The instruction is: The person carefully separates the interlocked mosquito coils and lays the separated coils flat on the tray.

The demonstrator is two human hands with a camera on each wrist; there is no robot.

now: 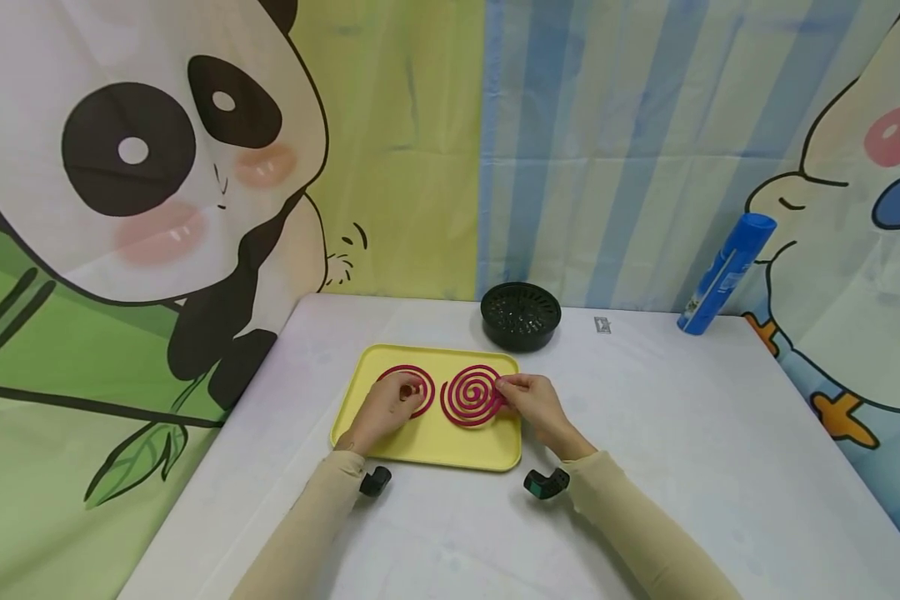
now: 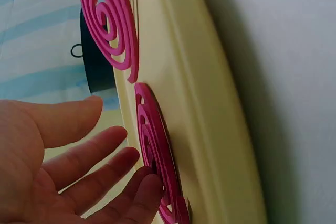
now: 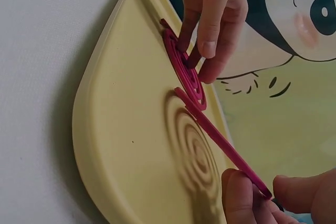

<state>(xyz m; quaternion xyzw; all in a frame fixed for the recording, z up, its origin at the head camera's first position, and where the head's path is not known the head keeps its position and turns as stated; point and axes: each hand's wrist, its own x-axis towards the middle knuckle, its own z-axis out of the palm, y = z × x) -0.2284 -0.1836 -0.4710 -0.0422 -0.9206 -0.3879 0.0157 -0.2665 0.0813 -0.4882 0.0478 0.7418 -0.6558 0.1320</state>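
Note:
Two pink-red mosquito coils are at a yellow tray (image 1: 450, 446). My right hand (image 1: 536, 407) pinches the right-hand coil (image 3: 226, 149) at its outer edge between thumb and fingers. In the right wrist view this coil is tilted up off the tray and casts a spiral shadow. The other mosquito coil (image 2: 156, 145) lies on the tray's left side. Over it is my left hand (image 1: 385, 408), its fingers spread and loosely bent, the lower fingertips at the spiral. The left hand partly covers that coil in the head view.
Behind the tray stands a round black dish (image 1: 521, 317) with slotted sides. A small flat metal piece (image 1: 602, 325) lies to its right. Farther right is a blue spray can (image 1: 727, 273) near the table's back edge. Printed cloth (image 1: 405, 150) hangs behind the white table (image 1: 645, 467).

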